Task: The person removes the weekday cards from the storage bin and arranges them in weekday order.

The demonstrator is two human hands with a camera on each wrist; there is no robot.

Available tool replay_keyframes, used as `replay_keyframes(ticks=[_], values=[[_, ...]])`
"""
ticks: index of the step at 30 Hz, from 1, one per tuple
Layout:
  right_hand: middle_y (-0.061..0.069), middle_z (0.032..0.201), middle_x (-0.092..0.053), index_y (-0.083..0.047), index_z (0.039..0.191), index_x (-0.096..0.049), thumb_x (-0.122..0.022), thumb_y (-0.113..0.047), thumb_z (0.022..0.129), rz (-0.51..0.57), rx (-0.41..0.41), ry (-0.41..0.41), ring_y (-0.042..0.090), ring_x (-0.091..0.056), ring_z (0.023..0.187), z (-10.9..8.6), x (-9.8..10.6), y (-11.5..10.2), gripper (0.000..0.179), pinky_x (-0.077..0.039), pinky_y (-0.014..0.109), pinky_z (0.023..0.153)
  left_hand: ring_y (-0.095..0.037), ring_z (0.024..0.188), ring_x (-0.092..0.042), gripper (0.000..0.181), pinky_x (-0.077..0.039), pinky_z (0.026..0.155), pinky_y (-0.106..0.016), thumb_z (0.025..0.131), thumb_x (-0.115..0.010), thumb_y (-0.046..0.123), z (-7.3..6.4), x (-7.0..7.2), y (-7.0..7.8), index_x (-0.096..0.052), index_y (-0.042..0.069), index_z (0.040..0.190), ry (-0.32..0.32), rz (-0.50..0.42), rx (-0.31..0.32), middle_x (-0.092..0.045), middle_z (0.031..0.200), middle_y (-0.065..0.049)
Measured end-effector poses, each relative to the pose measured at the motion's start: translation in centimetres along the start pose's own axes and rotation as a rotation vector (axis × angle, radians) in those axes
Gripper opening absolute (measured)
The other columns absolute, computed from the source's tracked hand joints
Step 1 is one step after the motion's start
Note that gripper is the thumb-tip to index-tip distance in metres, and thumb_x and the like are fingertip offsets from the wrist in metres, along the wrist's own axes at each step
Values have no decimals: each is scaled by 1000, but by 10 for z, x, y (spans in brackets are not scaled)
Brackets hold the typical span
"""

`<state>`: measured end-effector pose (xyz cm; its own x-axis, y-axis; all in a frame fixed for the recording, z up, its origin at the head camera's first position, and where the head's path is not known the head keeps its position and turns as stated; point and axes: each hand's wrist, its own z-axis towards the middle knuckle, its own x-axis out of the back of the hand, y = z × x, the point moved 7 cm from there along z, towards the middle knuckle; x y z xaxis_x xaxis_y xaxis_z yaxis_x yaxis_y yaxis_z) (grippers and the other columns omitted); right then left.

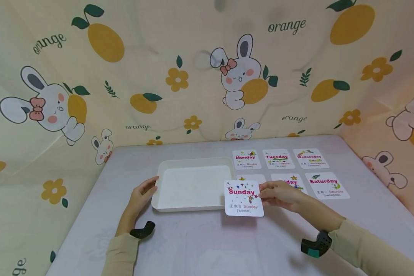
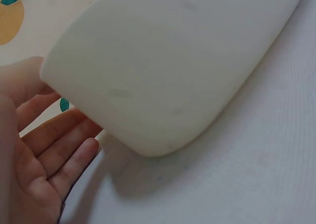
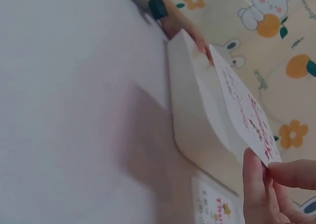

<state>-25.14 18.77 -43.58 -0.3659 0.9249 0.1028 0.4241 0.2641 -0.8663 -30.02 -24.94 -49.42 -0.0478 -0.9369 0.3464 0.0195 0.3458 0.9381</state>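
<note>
A square white card printed "Sunday" (image 1: 242, 205) is held up by my right hand (image 1: 281, 195), which pinches its right edge between thumb and fingers. The card hangs over the right front corner of a white rectangular tray (image 1: 189, 209). At the tray's left end, my left hand (image 1: 140, 197) grips the rim; in the left wrist view its thumb (image 2: 27, 78) lies at the rim and the other fingers curl behind. The right wrist view shows the Sunday card (image 3: 242, 105) tilted above the tray wall (image 3: 190, 105).
Right of the tray lie weekday cards in two rows: Monday (image 1: 246, 163), Tuesday (image 1: 278, 163), Wednesday (image 1: 310, 161) behind; a Thursday card (image 3: 210, 204), a Friday card (image 1: 298, 180) and Saturday (image 1: 327, 189) in front. Patterned cloth walls (image 1: 193, 46) border the table (image 1: 193, 245).
</note>
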Motion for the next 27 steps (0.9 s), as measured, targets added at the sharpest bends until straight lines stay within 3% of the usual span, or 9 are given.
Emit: replay_keyframes(ticks=[9, 17, 27], values=[[1, 97, -70, 3, 112, -57, -64, -11, 90, -52, -16, -33, 13, -65, 84, -3, 6, 15, 28, -57, 25, 76, -28, 132, -48, 48, -39, 90, -2, 97, -57, 25, 0, 0, 0, -48, 11, 141, -6, -12, 1, -48, 148, -14], [0, 95, -69, 3, 111, -56, -64, -11, 89, -46, -8, -61, 12, -65, 82, -7, 10, 25, 27, -56, 24, 74, -10, 123, -53, 47, -40, 90, -3, 96, -58, 23, 1, 0, -1, -49, 10, 140, -2, -24, -9, -50, 146, -15], [0, 94, -70, -3, 105, -57, -64, -11, 89, -6, -5, -126, 12, -66, 81, -10, 13, 39, 19, -58, 24, 75, -12, 124, -52, 45, -40, 90, -3, 96, -58, 22, 0, 0, -1, -51, 10, 139, 0, -30, 9, -50, 146, -13]])
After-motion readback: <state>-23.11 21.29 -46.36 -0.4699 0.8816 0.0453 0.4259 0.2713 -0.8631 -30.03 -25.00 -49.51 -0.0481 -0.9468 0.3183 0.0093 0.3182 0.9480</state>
